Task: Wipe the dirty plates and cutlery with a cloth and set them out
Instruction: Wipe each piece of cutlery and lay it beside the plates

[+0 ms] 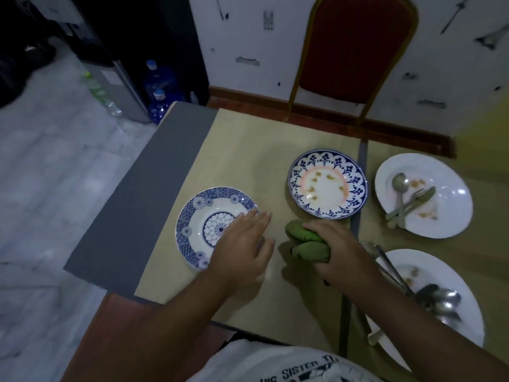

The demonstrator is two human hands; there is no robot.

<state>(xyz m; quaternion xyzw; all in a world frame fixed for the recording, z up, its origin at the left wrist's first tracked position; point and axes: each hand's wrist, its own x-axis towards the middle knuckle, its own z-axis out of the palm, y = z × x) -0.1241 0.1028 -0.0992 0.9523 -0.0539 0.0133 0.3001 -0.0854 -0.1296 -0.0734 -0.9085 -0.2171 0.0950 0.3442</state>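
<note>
- The table [275, 299] carries a tan mat [234, 150] in the middle, with a grey mat [132, 188] along its left side
- A red chair [355, 51] with a gold frame stands at the far side, against the wall
- The near white plate [451, 274] lies at the right edge, smeared with brown bits, with spoons [440, 299] and long-handled cutlery on it
- The far white plate [451, 194] lies beyond it, also stained, and holds a spoon, fork and knife [405, 199] laid across each other
- The flower-rimmed blue plate [303, 164] sits on the tan mat, just left of the far white plate, with brown spots in its well
- The blue patterned plate [198, 224] sits at the left of the tan mat and looks clean
- The left hand [242, 244] lies flat over that plate's right rim, fingers straight and close together, thumb out to the side
- The right hand [338, 249] grips the green cloth [305, 244], fingers curled round the bunched wad, between the two blue plates
</note>
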